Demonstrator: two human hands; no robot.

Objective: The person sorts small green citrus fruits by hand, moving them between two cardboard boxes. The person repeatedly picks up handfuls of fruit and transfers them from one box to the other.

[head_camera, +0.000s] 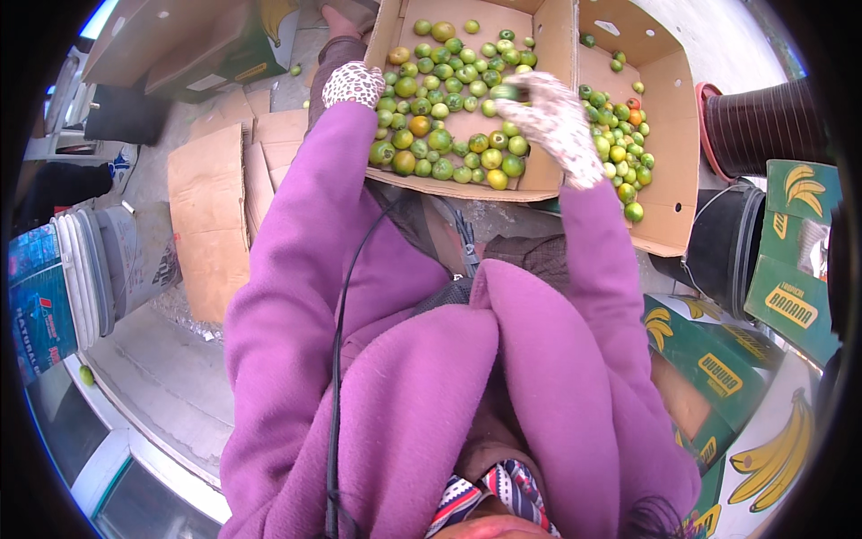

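Two cardboard boxes stand side by side before me. The left cardboard box holds many green tomatoes, a few of them yellow or orange. My left hand, in a spotted glove, is at this box's left wall, its fingers curled over the edge. My right hand, in a similar glove and blurred, is above the box's right side with a green tomato between its fingers. In the right cardboard box lies a smaller heap of tomatoes, mostly green, with a couple red or orange.
Flattened cardboard lies on the floor at left, near a stack of buckets. A black bucket, a brown ribbed container and green banana boxes stand at right. A larger box is at upper left.
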